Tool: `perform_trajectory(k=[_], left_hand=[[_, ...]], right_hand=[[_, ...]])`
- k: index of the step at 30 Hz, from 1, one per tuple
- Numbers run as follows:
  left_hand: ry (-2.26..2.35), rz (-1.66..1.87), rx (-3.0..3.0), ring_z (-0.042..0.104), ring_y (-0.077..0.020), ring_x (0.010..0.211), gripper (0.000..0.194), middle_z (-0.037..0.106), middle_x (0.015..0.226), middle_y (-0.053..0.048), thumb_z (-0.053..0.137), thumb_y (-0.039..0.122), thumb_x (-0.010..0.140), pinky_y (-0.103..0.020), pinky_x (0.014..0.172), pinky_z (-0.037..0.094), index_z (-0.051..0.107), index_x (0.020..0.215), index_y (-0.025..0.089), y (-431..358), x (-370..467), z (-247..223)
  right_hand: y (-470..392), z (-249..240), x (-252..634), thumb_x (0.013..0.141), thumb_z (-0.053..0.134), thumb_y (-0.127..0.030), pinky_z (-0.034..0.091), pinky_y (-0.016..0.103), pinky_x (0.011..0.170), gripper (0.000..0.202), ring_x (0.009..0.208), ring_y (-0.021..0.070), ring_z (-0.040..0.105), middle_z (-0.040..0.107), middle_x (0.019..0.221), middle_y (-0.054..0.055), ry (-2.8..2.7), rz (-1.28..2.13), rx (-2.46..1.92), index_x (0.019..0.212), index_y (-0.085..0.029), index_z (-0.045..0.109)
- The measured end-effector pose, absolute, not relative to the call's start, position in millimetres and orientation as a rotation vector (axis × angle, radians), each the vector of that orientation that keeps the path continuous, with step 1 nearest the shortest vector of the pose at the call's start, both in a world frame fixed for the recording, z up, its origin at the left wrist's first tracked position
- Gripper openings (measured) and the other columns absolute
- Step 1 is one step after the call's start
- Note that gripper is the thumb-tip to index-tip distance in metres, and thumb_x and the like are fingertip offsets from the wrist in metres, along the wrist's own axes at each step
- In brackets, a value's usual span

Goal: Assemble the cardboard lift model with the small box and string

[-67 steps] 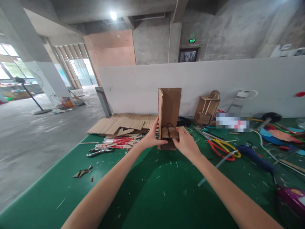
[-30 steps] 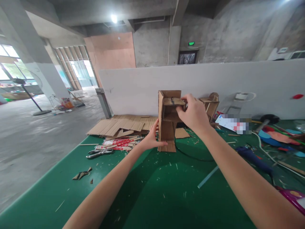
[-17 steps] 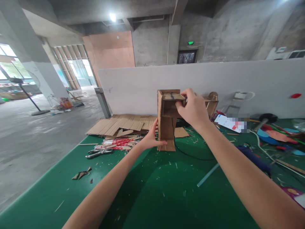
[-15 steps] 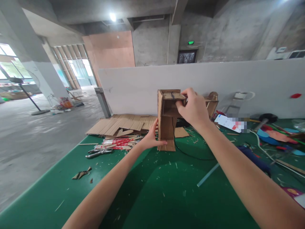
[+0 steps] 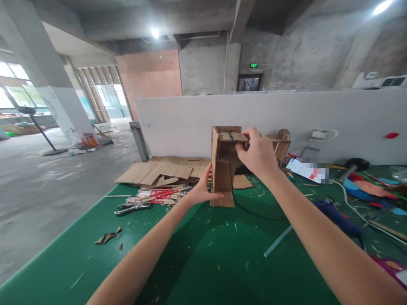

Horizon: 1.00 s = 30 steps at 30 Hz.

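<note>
Brace the stand (image 5: 214,161) upright, left fingers (image 5: 217,196) grasping its lower side; hold the box (image 5: 225,137) level near picture centre, right fingers (image 5: 241,150) pinching its edge.

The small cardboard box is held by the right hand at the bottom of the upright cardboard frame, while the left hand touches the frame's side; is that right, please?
Not quite: the head view shows the small cardboard box at the top of the upright cardboard frame. The right hand does hold it, and the left hand does touch the frame's side.
</note>
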<state>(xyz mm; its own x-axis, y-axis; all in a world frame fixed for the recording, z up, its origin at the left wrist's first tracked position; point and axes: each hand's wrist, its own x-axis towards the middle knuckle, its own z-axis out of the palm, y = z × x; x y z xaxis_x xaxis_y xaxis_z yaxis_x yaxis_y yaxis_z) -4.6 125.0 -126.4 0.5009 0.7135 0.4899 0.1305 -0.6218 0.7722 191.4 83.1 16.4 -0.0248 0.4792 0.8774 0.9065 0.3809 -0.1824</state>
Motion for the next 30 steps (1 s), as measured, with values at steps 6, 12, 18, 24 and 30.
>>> perform_trajectory(k=[6, 12, 18, 24, 30], left_hand=[[0.693, 1.081, 2.039, 0.031, -0.0362, 0.136, 0.121, 0.023, 0.151, -0.017, 0.081, 0.038, 0.065, -0.051, 0.107, 0.037, -0.005, 0.150, 0.029, 124.2, -4.4, -125.8], [0.698, 1.081, 2.049, 0.029, -0.0353, 0.138, 0.120, 0.022, 0.151, -0.016, 0.080, 0.041, 0.065, -0.051, 0.109, 0.033, -0.004, 0.150, 0.030, 122.9, -4.8, -125.4], [0.665, 1.121, 1.939, 0.032, -0.0347, 0.136, 0.096, 0.030, 0.148, -0.015, 0.064, 0.060, 0.075, -0.052, 0.105, 0.036, 0.010, 0.148, 0.029, 124.3, -3.7, -121.2], [0.637, 1.238, 1.963, 0.025, -0.0340, 0.140, 0.093, 0.025, 0.152, -0.014, 0.069, 0.048, 0.075, -0.052, 0.111, 0.029, 0.012, 0.145, 0.026, 120.0, 4.7, -113.1], [0.684, 1.420, 1.891, 0.026, -0.0297, 0.140, 0.095, 0.027, 0.149, -0.015, 0.062, 0.021, 0.074, -0.048, 0.115, 0.025, 0.001, 0.146, 0.020, 111.0, 25.7, -102.4]], right_hand=[[82.4, 6.9, 190.4, 0.080, 0.049, -0.027, 0.043, 0.035, 0.061, 0.025, 0.074, 0.0251, 0.060, 0.066, 0.089, 0.012, -1.682, -0.552, -1.262, 0.101, -0.016, 0.056], [78.1, -1.3, 188.5, 0.079, 0.050, -0.025, 0.044, 0.036, 0.063, 0.025, 0.076, 0.0272, 0.062, 0.066, 0.092, 0.013, -1.686, -0.522, -1.292, 0.101, -0.016, 0.057], [74.4, -18.4, 189.1, 0.080, 0.050, -0.026, 0.046, 0.037, 0.065, 0.026, 0.082, 0.0291, 0.063, 0.067, 0.097, 0.013, -1.718, -0.474, -1.317, 0.103, -0.016, 0.056], [68.7, -47.7, 186.1, 0.082, 0.048, -0.025, 0.047, 0.037, 0.066, 0.025, 0.083, 0.0285, 0.064, 0.066, 0.101, 0.013, -1.730, -0.394, -1.417, 0.104, -0.017, 0.054], [66.7, -73.5, 183.9, 0.082, 0.049, -0.025, 0.047, 0.036, 0.066, 0.026, 0.086, 0.0279, 0.065, 0.064, 0.108, 0.013, -1.774, -0.316, -1.482, 0.107, -0.017, 0.053]])
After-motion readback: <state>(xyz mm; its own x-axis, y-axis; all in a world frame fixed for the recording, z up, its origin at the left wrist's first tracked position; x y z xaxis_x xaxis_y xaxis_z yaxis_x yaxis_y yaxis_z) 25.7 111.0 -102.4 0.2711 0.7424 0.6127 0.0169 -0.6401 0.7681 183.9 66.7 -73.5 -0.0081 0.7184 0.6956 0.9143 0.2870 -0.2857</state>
